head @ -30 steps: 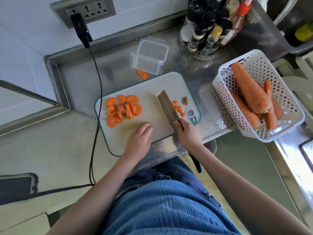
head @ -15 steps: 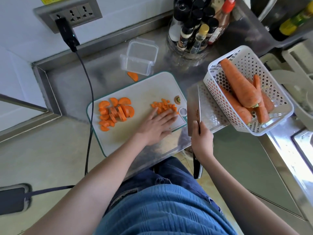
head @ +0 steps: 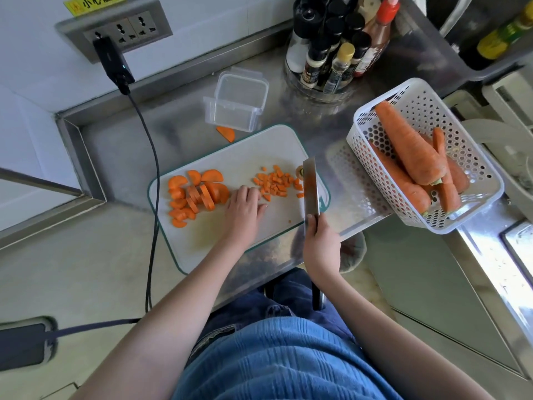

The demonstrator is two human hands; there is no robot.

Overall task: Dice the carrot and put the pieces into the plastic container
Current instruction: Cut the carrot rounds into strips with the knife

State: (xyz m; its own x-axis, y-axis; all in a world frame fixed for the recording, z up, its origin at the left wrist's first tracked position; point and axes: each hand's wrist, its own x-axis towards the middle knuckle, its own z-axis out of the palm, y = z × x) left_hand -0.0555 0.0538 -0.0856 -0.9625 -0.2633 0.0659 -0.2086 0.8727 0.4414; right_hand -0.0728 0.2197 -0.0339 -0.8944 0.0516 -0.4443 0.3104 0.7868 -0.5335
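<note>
My left hand lies on the board between the slices and the dice, fingers loosely curled, holding nothing that I can see. My right hand grips the knife, blade beside the dice. Next I should draw a few slices under the blade, fingertips tucked (the container waits empty behind the board).
</note>
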